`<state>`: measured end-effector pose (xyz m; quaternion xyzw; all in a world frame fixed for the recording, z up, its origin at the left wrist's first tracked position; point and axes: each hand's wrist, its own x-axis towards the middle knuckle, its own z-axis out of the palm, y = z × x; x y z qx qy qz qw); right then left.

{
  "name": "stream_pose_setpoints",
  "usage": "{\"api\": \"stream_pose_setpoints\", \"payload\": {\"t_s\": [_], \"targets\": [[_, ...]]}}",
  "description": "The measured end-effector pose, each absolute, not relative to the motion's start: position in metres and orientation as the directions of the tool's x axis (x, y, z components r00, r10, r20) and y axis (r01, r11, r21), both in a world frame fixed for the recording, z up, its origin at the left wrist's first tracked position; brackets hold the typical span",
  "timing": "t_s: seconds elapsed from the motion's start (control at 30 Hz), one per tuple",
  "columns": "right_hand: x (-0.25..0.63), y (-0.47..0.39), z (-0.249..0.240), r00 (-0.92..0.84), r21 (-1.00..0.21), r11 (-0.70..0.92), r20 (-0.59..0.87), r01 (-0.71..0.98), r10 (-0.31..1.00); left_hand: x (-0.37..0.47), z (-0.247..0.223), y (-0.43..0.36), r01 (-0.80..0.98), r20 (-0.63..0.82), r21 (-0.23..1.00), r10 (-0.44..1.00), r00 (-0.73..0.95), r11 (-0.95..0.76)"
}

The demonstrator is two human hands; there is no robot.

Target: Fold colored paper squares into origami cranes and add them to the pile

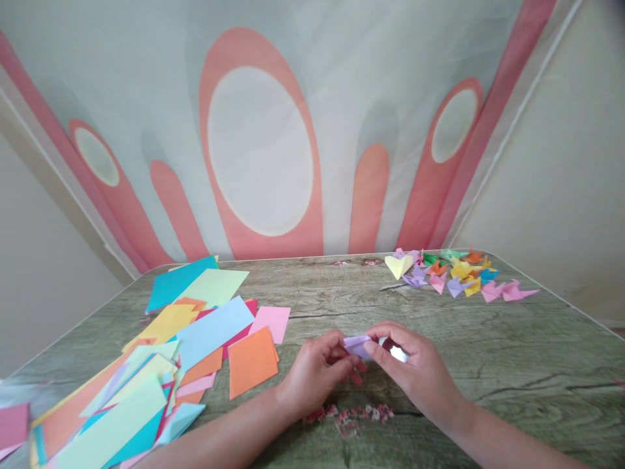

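A small piece of folded lilac paper [357, 346] is held up between my two hands, just over the wood-patterned table. My left hand [319, 368] grips its left end, fingers curled round it. On the right end, my right hand [415, 365] pinches the paper between thumb and index finger. Parts of the paper's folds are hidden by my fingers. Nearest to my left hand lies a square of orange paper [252, 362].
Many coloured paper sheets [215, 329] are spread over the table's left side. At the back right stand several folded paper cranes [458, 286] and a pale yellow paper heart [399, 266]. A printed backdrop [336, 215] hangs behind the wood-patterned table [488, 365].
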<state>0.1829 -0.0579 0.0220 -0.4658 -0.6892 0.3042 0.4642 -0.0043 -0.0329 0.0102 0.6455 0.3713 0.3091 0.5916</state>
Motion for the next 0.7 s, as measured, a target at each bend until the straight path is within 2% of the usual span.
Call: {"api": "stream_pose_setpoints", "payload": {"t_s": [0.7], "targets": [[0.1819,-0.0583,0.0244,-0.127,-0.846,0.373,0.351,0.381,0.928,-0.0050,0.0119,-0.0342,0.177,-0.048,0.982,0.832,0.552,-0.062]]}}
